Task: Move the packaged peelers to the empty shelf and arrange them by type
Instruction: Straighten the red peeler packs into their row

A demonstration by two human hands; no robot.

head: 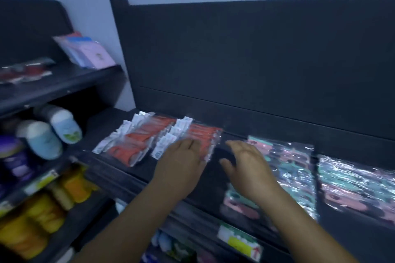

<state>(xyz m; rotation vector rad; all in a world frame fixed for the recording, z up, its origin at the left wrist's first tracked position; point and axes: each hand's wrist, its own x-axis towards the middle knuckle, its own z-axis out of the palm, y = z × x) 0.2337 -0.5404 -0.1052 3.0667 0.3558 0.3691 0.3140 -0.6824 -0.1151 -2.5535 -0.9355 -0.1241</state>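
left hand (181, 162): fingers flat, released, on orange peeler packs (201, 141) | right hand (245, 168): released, at 3 o'clock, over dark shelf (149, 168), holding nothing

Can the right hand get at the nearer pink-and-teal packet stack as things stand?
Probably yes: the right hand hovers open beside the nearer pink-and-teal packet stack, partly over its left edge, with nothing between them.

Both bare forearms are reaching forward and up from the bottom edge of the view. The left hand (181, 162) is lying palm down, fingers extended flat. The right hand (248, 166) is hovering open, fingers spread and slightly bent, thumb pointing left.
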